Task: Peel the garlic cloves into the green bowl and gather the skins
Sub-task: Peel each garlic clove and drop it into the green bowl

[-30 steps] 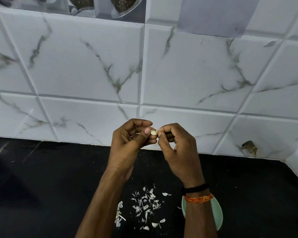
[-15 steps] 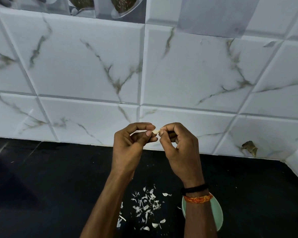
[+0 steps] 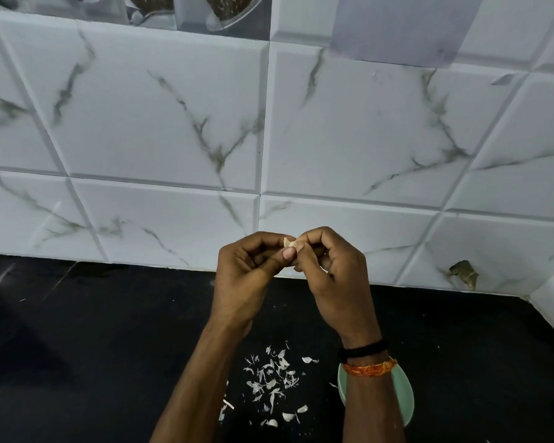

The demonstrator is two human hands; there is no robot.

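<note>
White marble-veined tile wall (image 3: 173, 123), upper frame. Black countertop (image 3: 77, 346), lower frame. Left hand (image 3: 247, 279) and right hand (image 3: 333, 279), centre, raised, fingers curled, both pinching one garlic clove (image 3: 289, 243) between fingertips. Green bowl (image 3: 403, 394), lower right, partly under right forearm. Garlic skins (image 3: 269, 382) scattered lower centre, left of bowl.

Scattered skins (image 3: 271, 383) and green bowl (image 3: 408, 398) occupy the near counter (image 3: 93, 346).

dim even light, soft glare on tiles (image 3: 173, 123), wide-angle bending, edges slightly soft
</note>
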